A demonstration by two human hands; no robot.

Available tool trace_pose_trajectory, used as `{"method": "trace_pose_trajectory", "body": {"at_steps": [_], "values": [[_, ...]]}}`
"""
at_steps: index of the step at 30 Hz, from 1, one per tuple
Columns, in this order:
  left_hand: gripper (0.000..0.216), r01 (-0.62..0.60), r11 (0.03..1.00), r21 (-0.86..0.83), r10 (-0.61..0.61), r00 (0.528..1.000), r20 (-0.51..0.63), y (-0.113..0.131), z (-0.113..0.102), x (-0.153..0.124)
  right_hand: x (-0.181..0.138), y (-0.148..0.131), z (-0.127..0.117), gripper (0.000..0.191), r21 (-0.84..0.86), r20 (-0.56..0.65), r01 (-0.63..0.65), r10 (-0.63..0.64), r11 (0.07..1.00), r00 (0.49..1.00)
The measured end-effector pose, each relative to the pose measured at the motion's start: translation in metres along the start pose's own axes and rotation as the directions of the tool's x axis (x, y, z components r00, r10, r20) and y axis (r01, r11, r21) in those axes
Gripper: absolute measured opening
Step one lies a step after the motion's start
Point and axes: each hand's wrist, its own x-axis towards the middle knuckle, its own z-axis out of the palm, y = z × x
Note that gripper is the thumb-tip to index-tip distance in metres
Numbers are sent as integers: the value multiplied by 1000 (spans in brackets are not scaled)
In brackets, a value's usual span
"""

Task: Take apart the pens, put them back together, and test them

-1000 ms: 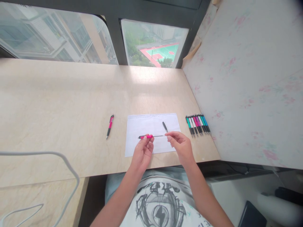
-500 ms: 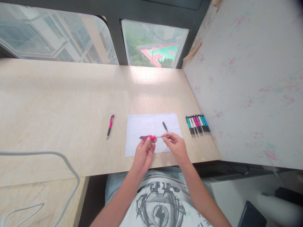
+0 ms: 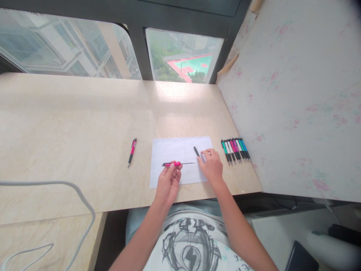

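Observation:
My left hand point(image 3: 169, 180) is closed on a pink pen barrel point(image 3: 172, 164), held level over a white sheet of paper point(image 3: 169, 150). A thin refill point(image 3: 188, 163) sticks out of the barrel to the right. My right hand point(image 3: 211, 166) rests on the paper's right part with thumb and forefinger apart. Its thumb tip is at the near end of a small black pen piece point(image 3: 196, 151) lying on the sheet. Nothing is held in that hand.
A pink and black pen point(image 3: 131, 151) lies alone on the beige table point(image 3: 70, 124) to the left of the paper. Several pens point(image 3: 235, 149) lie in a row at the right, next to a patterned wall point(image 3: 296, 94). A white cable point(image 3: 56, 188) loops at the near left. Windows run along the back.
My right hand let go of the refill's end and moved up and right to the black pen piece. My left hand kept the pink barrel and shifted slightly left.

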Motion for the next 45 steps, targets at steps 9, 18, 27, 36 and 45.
{"method": "trace_pose_trajectory", "body": {"at_steps": [9, 18, 27, 36, 45], "values": [[8, 3, 1000, -21, -4, 999, -37, 4, 0, 1, -5, 9, -25, 25, 687, 185, -271, 199, 674, 962], [9, -21, 1000, -2, 21, 1000, -18, 5, -2, 5, -18, 15, -63, 25, 831, 340, -375, 158, 410, 927], [12, -14, 1000, -1, 14, 1000, -14, 3, 0, 0, -21, 0, -66, 31, 783, 323, -365, 171, 503, 931], [8, -33, 999, 11, 33, 999, -15, 5, -2, 1, -24, 3, -68, 26, 799, 279, -340, 195, 496, 940], [9, -27, 999, 18, 27, 1000, -3, 4, -1, -2, -25, 2, -68, 27, 772, 306, -350, 173, 531, 936]]}}
